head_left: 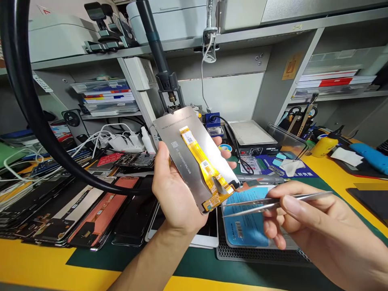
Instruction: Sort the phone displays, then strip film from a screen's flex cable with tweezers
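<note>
Black hose (pixel 18 60) loops down the left of the head view. Left hand (pixel 177 198) grips a phone display panel (pixel 186 171) by its long edges, metal back and yellow flex cable (pixel 201 157) up. Right hand (pixel 315 222) pinches metal tweezers (pixel 269 204), tips parted near the panel's lower end, above a blue-labelled package (pixel 250 226).

From here I see what looks like a phone-repair workshop: phone screens (pixel 104 214) at nine o'clock, a soldering station (pixel 256 139) at one o'clock, a yellow bottle (pixel 325 145) at two.
</note>
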Tool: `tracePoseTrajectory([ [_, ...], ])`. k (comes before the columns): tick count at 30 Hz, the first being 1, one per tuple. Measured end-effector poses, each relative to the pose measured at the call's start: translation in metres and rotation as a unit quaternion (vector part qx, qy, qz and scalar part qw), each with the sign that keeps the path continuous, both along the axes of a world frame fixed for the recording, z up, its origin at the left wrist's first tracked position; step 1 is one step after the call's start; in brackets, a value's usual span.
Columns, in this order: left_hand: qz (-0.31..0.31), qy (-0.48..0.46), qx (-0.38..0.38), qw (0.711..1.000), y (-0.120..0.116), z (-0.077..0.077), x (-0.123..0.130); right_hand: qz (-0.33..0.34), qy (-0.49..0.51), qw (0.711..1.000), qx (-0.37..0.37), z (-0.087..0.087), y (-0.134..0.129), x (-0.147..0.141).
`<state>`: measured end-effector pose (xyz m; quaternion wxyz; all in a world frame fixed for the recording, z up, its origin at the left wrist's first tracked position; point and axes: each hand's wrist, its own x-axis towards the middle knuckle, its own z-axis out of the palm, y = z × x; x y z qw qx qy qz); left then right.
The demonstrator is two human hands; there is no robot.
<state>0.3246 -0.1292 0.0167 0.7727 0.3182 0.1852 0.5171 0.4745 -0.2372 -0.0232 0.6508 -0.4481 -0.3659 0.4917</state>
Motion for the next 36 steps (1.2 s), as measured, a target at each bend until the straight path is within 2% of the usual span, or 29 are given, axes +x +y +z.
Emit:
tracePoseTrajectory([
  [3, -0.027, -0.002, -0.010, 1.000, 0.001, -0.001, 0.002, -0.041, -0.028, 0.999, -0.019, 0.002, -0.007, 0.003],
  [5, -0.032, 0.002, -0.018, 0.999, 0.002, -0.003, 0.004, -0.102, -0.073, 0.992, -0.014, 0.004, -0.012, 0.001],
  [8, -0.038, 0.008, -0.023, 0.999, 0.002, -0.003, 0.005, -0.231, -0.172, 0.958, 0.015, 0.006, -0.017, -0.009],
  [10, -0.047, 0.010, -0.032, 0.998, 0.001, -0.003, 0.005, -0.270, -0.245, 0.929, 0.058, 0.005, -0.020, -0.015],
  [13, -0.071, 0.014, -0.052, 0.996, 0.000, -0.001, 0.005, -0.225, -0.368, 0.893, 0.132, -0.001, -0.024, -0.013],
  [16, -0.096, 0.015, -0.033, 0.995, 0.000, -0.002, 0.004, -0.147, -0.467, 0.849, 0.196, -0.007, -0.028, -0.001],
  [20, -0.129, 0.037, -0.016, 0.991, 0.002, -0.005, 0.004, -0.076, -0.547, 0.785, 0.281, -0.006, -0.027, 0.010],
  [22, -0.142, 0.059, -0.023, 0.988, 0.002, -0.005, 0.003, -0.060, -0.569, 0.765, 0.295, -0.004, -0.026, 0.010],
  [24, -0.142, 0.072, -0.033, 0.987, 0.002, -0.004, 0.003, -0.049, -0.580, 0.760, 0.290, -0.003, -0.025, 0.010],
  [31, -0.164, 0.086, -0.057, 0.981, 0.002, -0.002, 0.005, -0.039, -0.570, 0.769, 0.285, -0.006, -0.025, 0.008],
  [36, -0.160, 0.081, -0.075, 0.981, 0.002, 0.001, 0.006, -0.048, -0.575, 0.762, 0.293, -0.004, -0.024, 0.008],
])
